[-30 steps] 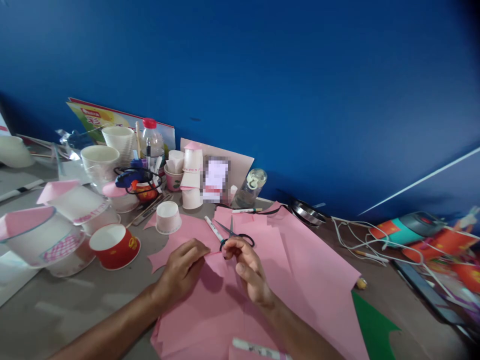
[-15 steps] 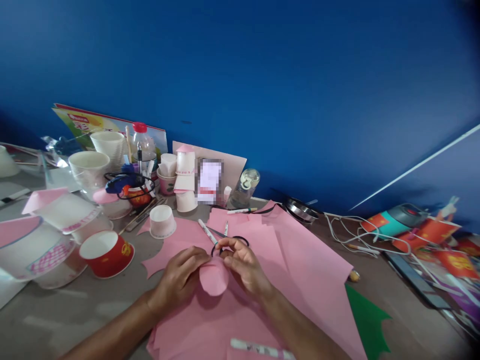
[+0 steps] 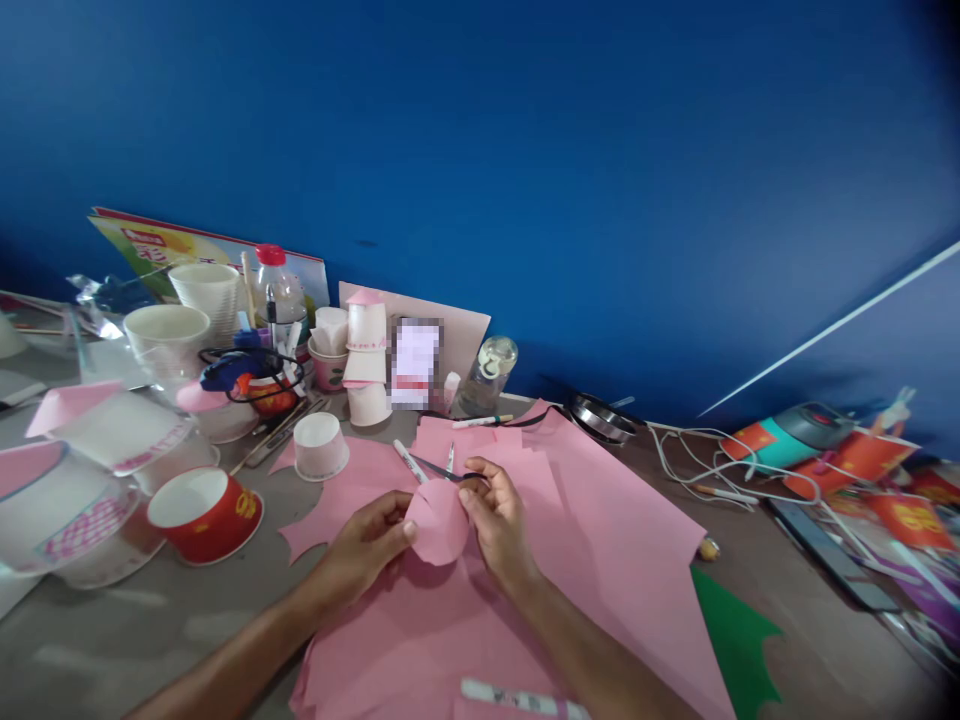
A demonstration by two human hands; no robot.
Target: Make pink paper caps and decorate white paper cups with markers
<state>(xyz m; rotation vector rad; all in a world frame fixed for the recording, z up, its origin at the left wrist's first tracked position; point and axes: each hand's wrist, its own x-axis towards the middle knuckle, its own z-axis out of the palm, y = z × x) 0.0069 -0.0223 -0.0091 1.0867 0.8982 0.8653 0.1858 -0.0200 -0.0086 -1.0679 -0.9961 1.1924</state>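
Observation:
A round pink paper disc (image 3: 439,527) with a slit at its top edge is held up between both hands. My left hand (image 3: 379,545) pinches its left side, thumb on the near face. The thumb and fingers of my right hand (image 3: 495,520) close on its upper right edge. Just behind the disc lie scissors (image 3: 474,477), their handles partly hidden by the disc and my right hand. A white marker (image 3: 409,461) rests beside the blades. Pink paper sheets (image 3: 390,640) spread under both hands.
To the left stand a red paper cup (image 3: 208,515), a small white cup (image 3: 320,446) and white cups with pink paper tops (image 3: 82,490). A clear bottle (image 3: 489,376) and tape roll (image 3: 602,418) sit by the blue wall. Another marker (image 3: 517,698) lies near the front.
The pink disc, first seen edge-on, has been tilted up so its face shows. My left thumb has come onto its front. The view has shifted slightly to the right.

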